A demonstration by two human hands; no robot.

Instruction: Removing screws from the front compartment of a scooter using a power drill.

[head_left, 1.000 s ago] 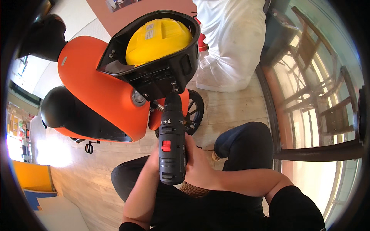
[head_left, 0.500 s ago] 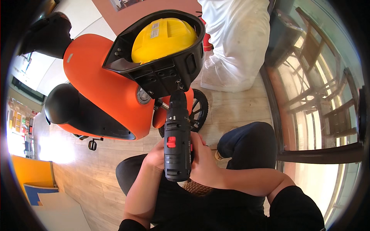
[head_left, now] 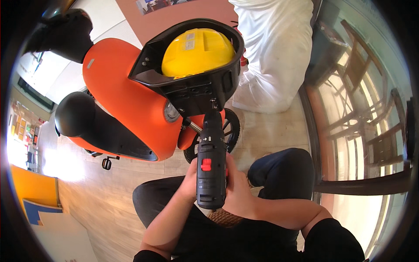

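Our right hand (head_left: 239, 192) is closed around the drill (head_left: 211, 174), its fingers mostly hidden behind the black body. Our left hand (head_left: 189, 183) lies against the drill's other side; we cannot tell how tightly it grips, since its fingers are out of sight. The drill is in front of our body, between our knees, its nose pointing at a screw (head_left: 214, 104) low on the black box (head_left: 196, 98). Whether the bit is seated there, we cannot tell.

That is where we would expect trouble: if the drill tilts off the screw's line, the bit could skip out, chew the head or scratch the plastic. Should the screw bind, the twist could jerk our wrists, worse if the left hand is only resting there. Pushing hard might also swing the box or roll the front wheel (head_left: 234, 131) of the orange two-wheeler (head_left: 124, 83), because we see nothing bracing it. The yellow helmet (head_left: 198, 52) sits loose-looking inside the box, so a knock could rattle it. Beyond, the white cloth (head_left: 275, 56) hangs well clear of the bit.
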